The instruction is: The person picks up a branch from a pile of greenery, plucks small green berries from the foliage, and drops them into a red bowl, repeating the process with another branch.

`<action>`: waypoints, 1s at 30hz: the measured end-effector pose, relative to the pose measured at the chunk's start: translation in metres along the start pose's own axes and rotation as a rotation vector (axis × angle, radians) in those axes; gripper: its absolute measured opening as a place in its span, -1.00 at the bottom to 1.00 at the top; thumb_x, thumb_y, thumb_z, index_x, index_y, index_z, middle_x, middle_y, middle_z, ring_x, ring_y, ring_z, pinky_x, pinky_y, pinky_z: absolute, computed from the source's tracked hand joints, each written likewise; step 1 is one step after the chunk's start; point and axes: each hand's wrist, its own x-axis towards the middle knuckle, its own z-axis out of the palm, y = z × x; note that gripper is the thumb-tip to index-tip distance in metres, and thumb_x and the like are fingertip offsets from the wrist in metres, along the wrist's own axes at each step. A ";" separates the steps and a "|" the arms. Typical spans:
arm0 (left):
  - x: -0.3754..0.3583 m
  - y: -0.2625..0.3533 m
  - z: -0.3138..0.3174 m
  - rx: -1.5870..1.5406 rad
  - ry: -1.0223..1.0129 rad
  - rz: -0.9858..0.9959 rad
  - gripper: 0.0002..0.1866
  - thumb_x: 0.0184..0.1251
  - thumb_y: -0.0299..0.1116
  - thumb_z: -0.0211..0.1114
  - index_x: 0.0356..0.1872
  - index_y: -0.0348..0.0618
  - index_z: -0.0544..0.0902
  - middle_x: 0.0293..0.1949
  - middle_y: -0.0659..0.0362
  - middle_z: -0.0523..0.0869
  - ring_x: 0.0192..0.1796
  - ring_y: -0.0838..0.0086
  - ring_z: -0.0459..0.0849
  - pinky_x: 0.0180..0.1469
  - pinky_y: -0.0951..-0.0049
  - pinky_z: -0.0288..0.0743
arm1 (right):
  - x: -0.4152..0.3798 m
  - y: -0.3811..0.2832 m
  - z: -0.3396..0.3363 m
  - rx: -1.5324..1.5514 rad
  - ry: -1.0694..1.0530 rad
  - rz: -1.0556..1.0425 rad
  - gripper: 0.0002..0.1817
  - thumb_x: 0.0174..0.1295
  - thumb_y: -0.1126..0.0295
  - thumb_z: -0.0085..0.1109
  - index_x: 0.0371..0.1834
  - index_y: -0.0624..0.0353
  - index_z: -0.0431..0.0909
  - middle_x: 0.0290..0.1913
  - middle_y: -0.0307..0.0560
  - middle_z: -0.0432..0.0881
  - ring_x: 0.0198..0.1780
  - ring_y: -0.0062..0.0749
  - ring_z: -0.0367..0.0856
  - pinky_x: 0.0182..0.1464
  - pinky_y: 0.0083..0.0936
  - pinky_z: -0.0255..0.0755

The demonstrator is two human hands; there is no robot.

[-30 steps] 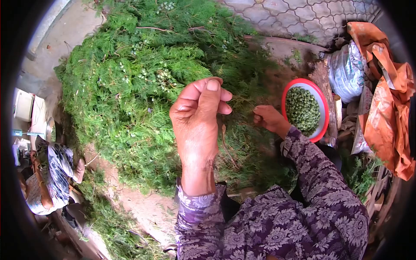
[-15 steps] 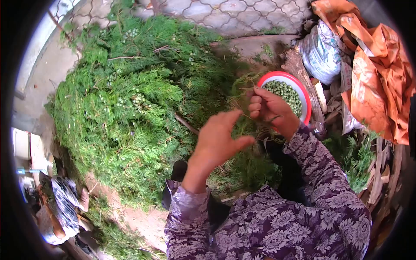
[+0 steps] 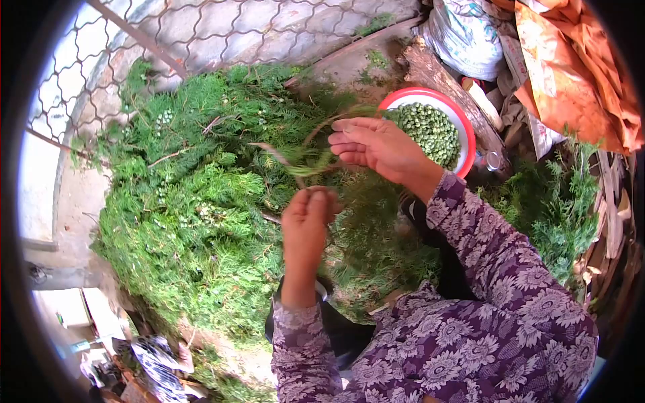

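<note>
Close Work, Bare-Handed

A thin, pale brown sprig rises above a heap of evergreen branches, its base pinched between the thumb and bent fingers of the left hand; that narrow hold probably steadies the stem while leaving its blurred green fronds clear. The right hand sits just beside, fingers loosely curled near a second slim twig (whether they actually grip it, the blur does not tell). Both hands are apart from each other, with the sprig between them and to the left of a round, white bowl with a smooth red rim. Knobbly green cones mound inside, the bowl apparently set within easy reach of the right arm. The branches are feathery and soft-looking, dotted with pale, bluish cone clusters. Behind the bowl lies a rough-barked log, near a crinkled white sack and a creased orange sheet. Wavy metal mesh spans the far edge, and purple sleeves patterned with pale flowers cover both forearms.
</note>
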 end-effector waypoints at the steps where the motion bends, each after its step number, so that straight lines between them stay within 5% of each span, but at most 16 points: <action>1: 0.001 0.007 -0.007 -0.151 0.050 -0.038 -0.79 0.35 -0.33 0.03 -0.17 -0.27 0.50 -0.29 0.08 0.64 -0.33 0.45 0.62 -0.29 0.53 0.49 | -0.003 -0.004 -0.004 -0.112 0.029 -0.058 -0.71 0.25 0.35 0.04 -0.06 0.31 0.43 -0.21 -0.05 0.58 -0.21 -0.49 0.57 -0.19 -0.59 0.51; 2: 0.002 0.011 -0.014 -0.140 0.044 -0.038 -0.79 0.35 -0.33 0.03 -0.17 -0.27 0.50 -0.29 0.08 0.64 -0.33 0.45 0.62 -0.29 0.53 0.49 | -0.005 -0.008 -0.010 -0.105 0.027 -0.036 -0.70 0.22 0.34 0.09 -0.06 0.29 0.44 -0.20 -0.07 0.58 -0.23 -0.56 0.57 -0.23 -0.71 0.49; 13: 0.027 0.017 -0.053 -0.628 0.476 0.093 -0.80 0.40 -0.33 -0.10 -0.19 -0.26 0.41 -0.27 0.09 0.53 -0.23 0.31 0.57 -0.24 0.31 0.43 | -0.012 -0.026 -0.030 -0.065 0.132 0.040 -0.75 0.28 0.36 -0.02 -0.10 0.29 0.47 -0.29 -0.12 0.60 -0.33 -0.54 0.57 -0.24 -0.61 0.48; 15: 0.027 0.018 -0.055 -0.698 0.533 0.054 -0.79 0.39 -0.29 -0.07 -0.11 -0.17 0.40 -0.09 0.07 0.58 -0.11 0.36 0.56 -0.23 0.19 0.45 | -0.014 -0.023 -0.030 -0.123 0.046 0.072 -0.75 0.24 0.27 0.06 -0.13 0.19 0.49 -0.31 -0.19 0.59 -0.33 -0.59 0.55 -0.28 -0.65 0.45; 17: 0.028 0.017 -0.056 -0.727 0.575 0.058 -0.82 0.42 -0.32 -0.13 -0.20 -0.21 0.36 -0.16 0.04 0.50 -0.11 0.35 0.51 -0.28 0.19 0.39 | -0.018 -0.019 -0.024 -0.178 0.000 0.096 -0.75 0.23 0.27 0.07 -0.13 0.19 0.49 -0.31 -0.19 0.59 -0.33 -0.59 0.55 -0.28 -0.66 0.45; 25: 0.033 0.022 -0.050 -0.815 0.622 -0.109 -0.71 0.43 -0.17 -0.22 -0.02 -0.08 0.36 -0.07 0.21 0.54 -0.11 0.39 0.49 -0.15 0.09 0.35 | -0.021 0.003 -0.015 -0.501 -0.342 0.191 -0.68 0.22 0.22 0.07 -0.10 0.24 0.50 -0.28 -0.17 0.60 -0.30 -0.58 0.56 -0.26 -0.64 0.45; 29: 0.032 0.019 -0.054 -0.826 0.469 -0.111 -0.61 0.43 -0.12 -0.31 0.06 -0.10 0.34 -0.16 0.25 0.54 -0.23 0.44 0.44 -0.14 0.22 0.28 | -0.023 -0.010 -0.012 -0.448 -0.241 0.204 -0.69 0.22 0.22 0.06 -0.11 0.23 0.50 -0.28 -0.18 0.60 -0.31 -0.58 0.56 -0.26 -0.66 0.44; 30: 0.031 0.033 -0.036 -0.733 0.596 -0.117 -0.65 0.42 -0.14 -0.30 -0.08 -0.13 0.38 -0.38 0.26 0.49 -0.42 0.48 0.35 -0.32 0.41 0.25 | -0.022 -0.010 -0.016 -0.423 -0.203 0.176 -0.69 0.23 0.22 0.06 -0.11 0.22 0.50 -0.28 -0.19 0.60 -0.31 -0.58 0.56 -0.28 -0.66 0.44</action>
